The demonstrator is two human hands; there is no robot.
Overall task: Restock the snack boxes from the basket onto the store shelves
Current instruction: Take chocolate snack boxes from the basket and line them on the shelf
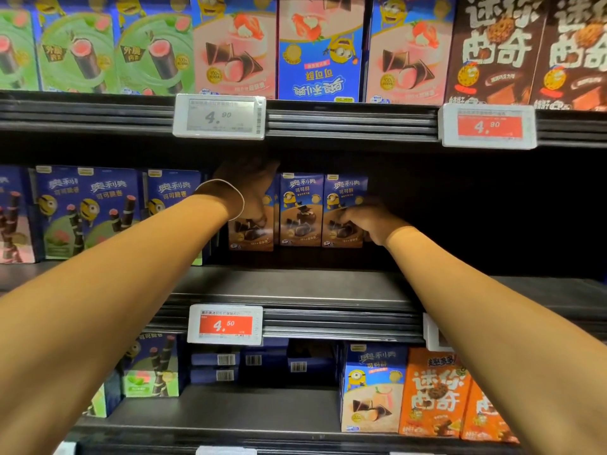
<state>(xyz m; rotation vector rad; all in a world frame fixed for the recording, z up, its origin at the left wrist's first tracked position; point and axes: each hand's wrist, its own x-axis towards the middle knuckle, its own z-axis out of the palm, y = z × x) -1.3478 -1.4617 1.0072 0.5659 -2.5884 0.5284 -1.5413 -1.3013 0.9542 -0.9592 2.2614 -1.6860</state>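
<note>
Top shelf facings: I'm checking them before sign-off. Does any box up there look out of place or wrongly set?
Yes. The blue box stands upside down between the left pink box and the right pink box: its lettering and cartoon figures are inverted, while theirs read upright.

Arms outstretched; left grip (253, 188), right grip (368, 221) curled.

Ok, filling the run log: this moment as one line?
stage: shelving | left hand: grips left brown box | right hand: grips right brown box | middle brown box: untouched | place: middle shelf
</note>
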